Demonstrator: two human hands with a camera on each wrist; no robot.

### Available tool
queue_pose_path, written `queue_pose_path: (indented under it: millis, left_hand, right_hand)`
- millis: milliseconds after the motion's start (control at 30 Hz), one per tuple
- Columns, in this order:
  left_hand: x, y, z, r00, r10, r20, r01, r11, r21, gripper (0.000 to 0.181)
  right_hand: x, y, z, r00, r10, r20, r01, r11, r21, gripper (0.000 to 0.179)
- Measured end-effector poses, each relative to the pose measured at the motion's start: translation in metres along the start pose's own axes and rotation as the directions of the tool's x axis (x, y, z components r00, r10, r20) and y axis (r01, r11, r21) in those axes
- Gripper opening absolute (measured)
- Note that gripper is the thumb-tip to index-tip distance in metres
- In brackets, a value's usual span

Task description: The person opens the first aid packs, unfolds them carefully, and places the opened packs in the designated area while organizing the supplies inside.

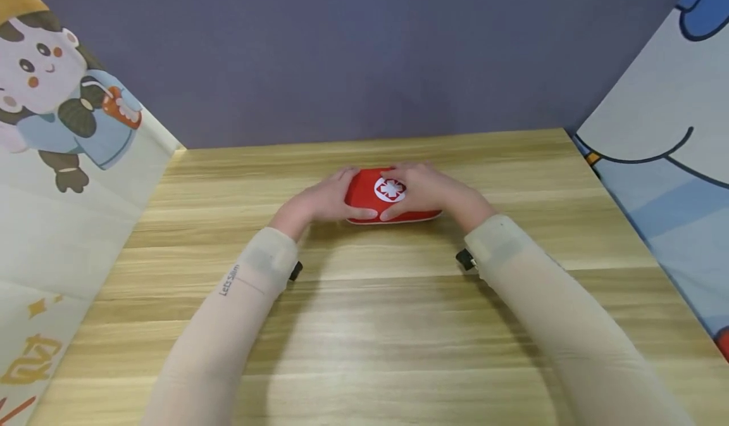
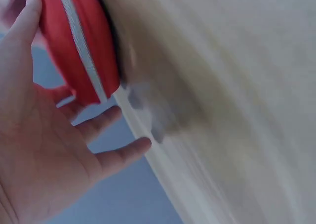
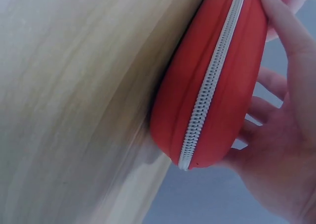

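Note:
A red zippered first-aid case (image 1: 364,192) with a white round emblem is low over the tabletop, between both hands. My left hand (image 1: 330,197) holds its left end, thumb along the top front and fingers toward the back. In the left wrist view, the case's zipper side (image 2: 79,41) faces the camera, and the outer fingers (image 2: 123,155) spread past the case's end. From the other end my right hand (image 1: 424,188) holds it, thumb on top near the emblem. Behind the case, that hand's fingers (image 3: 259,110) show in the right wrist view, partly hidden.
The wood-grain table (image 1: 364,337) meets a dark blue-grey wall (image 1: 364,59) at the back. Panels with cartoon pictures stand at the left (image 1: 80,223) and right (image 1: 643,116). A small black piece (image 1: 466,259) sticks out by the right sleeve cuff.

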State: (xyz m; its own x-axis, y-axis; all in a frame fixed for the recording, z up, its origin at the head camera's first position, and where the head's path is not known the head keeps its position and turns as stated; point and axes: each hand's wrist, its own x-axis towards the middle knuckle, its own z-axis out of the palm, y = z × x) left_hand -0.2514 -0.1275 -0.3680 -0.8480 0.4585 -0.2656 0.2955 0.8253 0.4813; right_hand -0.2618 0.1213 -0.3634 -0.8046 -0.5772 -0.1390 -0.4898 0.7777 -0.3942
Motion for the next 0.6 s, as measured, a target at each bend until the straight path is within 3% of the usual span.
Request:
queue_pose_path:
  millis: [167, 267, 367, 600]
  left_hand:
    - [0.011, -0.016, -0.017, 0.998, 0.039, -0.044, -0.043, 0.993, -0.112, 0.062]
    - [0.026, -0.024, -0.019, 0.995, 0.028, -0.093, -0.041, 0.989, -0.143, 0.047]
    - [0.038, -0.031, -0.016, 0.994, 0.01, -0.112, -0.031, 0.982, -0.189, 0.043]
    - [0.049, -0.041, -0.01, 0.995, -0.006, -0.101, -0.016, 0.977, -0.214, 0.051]
  right_hand:
    - [0.004, -0.001, -0.003, 1.0, 0.019, 0.019, -0.019, 1.0, 0.014, 0.101]
    - [0.004, 0.0, -0.006, 0.999, 0.031, 0.039, -0.031, 0.999, 0.006, 0.101]
    - [0.003, 0.001, -0.007, 0.998, 0.044, 0.047, -0.044, 0.999, 0.009, 0.101]
    - [0.002, 0.001, -0.003, 0.997, 0.06, 0.047, -0.061, 0.998, 0.027, 0.1]
